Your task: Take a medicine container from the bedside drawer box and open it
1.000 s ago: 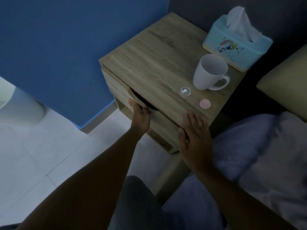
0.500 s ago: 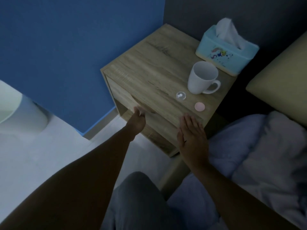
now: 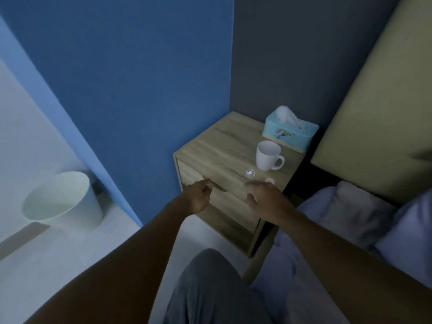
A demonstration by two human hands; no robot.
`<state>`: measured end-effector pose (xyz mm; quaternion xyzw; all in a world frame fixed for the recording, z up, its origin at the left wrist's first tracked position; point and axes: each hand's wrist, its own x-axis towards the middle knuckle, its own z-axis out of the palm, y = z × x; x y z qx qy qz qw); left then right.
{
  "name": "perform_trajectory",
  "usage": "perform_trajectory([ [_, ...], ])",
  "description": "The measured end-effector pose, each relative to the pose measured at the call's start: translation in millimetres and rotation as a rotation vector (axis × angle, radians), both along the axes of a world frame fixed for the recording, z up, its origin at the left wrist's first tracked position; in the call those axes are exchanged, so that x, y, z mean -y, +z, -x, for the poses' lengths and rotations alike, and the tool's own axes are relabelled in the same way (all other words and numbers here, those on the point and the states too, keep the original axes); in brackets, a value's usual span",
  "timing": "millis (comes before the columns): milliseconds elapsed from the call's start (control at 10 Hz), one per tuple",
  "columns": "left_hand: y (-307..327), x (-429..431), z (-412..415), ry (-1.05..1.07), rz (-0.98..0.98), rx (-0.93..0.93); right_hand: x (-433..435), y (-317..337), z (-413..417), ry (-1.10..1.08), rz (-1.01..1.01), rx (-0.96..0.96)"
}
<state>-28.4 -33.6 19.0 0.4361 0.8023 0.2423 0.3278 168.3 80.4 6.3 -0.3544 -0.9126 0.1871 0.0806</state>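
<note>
Dim nightstand (image 3: 210, 148); pink lid (image 3: 271, 181) perhaps half-hidden.

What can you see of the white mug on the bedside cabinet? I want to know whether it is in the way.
The white glossy mug, ceramic by its look, stands upright on the wooden bedside cabinet, mouth up and apparently empty, its handle pointing right toward the bed. It sits in front of the light blue tissue box and just behind a small clear round object. Neither hand touches it.
</note>
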Motion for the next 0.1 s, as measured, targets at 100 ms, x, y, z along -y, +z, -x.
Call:
perform_trajectory([
  [100, 39.2, -0.5, -6.0, -0.032, -0.081, -0.106, 4.3, 41.6, 8.3, 0.012, -0.045, -0.111],
])
